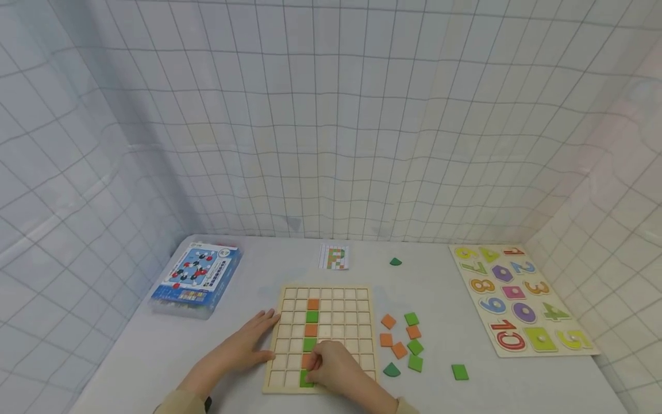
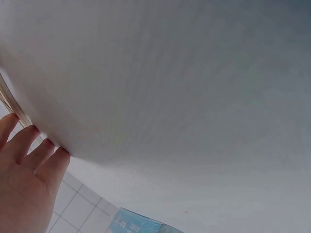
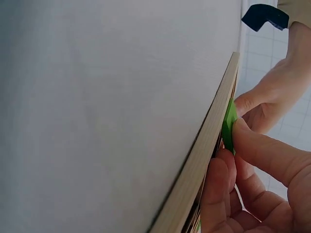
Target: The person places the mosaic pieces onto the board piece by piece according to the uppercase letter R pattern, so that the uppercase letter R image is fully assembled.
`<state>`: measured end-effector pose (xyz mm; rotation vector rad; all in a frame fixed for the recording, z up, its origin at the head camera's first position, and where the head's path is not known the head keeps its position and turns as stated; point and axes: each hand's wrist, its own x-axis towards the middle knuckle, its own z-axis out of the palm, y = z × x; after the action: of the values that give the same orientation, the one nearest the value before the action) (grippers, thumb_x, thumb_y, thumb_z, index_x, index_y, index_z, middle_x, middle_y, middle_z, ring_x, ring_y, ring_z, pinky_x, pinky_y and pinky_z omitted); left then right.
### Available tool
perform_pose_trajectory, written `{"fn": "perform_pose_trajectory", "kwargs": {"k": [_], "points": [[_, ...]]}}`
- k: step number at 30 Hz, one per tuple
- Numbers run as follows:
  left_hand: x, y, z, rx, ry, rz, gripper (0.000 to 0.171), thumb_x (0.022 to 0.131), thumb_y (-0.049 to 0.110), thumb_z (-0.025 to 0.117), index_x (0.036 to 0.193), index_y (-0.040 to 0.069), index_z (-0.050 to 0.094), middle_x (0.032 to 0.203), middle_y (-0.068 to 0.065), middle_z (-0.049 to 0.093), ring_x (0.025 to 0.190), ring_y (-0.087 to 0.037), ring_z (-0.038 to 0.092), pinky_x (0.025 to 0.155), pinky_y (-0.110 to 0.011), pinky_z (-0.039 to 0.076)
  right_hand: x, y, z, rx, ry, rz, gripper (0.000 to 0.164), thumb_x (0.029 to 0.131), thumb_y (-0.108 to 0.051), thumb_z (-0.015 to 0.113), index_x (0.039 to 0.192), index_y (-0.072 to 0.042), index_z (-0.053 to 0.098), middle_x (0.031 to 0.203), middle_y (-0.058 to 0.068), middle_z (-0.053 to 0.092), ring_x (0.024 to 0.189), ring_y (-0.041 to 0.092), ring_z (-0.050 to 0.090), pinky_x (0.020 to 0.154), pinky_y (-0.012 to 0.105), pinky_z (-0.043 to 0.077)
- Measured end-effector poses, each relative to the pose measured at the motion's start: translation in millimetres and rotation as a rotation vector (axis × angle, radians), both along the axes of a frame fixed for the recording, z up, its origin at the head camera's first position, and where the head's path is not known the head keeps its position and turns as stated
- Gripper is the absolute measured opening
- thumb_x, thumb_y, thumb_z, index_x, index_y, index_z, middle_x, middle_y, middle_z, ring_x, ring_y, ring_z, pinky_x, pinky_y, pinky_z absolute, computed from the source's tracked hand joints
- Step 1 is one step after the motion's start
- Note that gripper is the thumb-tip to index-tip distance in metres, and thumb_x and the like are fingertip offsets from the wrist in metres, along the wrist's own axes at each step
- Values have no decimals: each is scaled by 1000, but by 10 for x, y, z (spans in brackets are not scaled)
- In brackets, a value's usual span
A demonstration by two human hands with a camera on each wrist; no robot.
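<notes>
Head view: our right hand (image 1: 333, 367) pinches a green tile (image 1: 306, 379), likely light, stiff, best edge-held; our relaxed left hand (image 1: 247, 345) touches the board (image 1: 350, 317).

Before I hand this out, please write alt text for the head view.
A person's right hand holds a green tile at the foot of a column of alternating orange and green tiles on a wooden grid board; the left hand rests at the board's left edge. Loose tiles lie right of the board; a pattern card beyond.
</notes>
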<state>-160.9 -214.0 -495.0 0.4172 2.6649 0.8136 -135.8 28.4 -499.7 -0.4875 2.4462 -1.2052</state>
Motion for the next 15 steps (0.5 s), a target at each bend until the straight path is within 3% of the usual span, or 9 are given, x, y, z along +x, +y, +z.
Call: {"fn": "perform_pose_trajectory", "kwargs": {"k": [15], "points": [[-1,-10,-16,-2,9,-4,81,82,29,79,149,3,40,158,-24,30,147,-48,20,116,-65,24,22,-12,5,21,51,-6,22,74,-4,83,67,-13,64,65,-11,51,56,-1,45,50,15,41]]}}
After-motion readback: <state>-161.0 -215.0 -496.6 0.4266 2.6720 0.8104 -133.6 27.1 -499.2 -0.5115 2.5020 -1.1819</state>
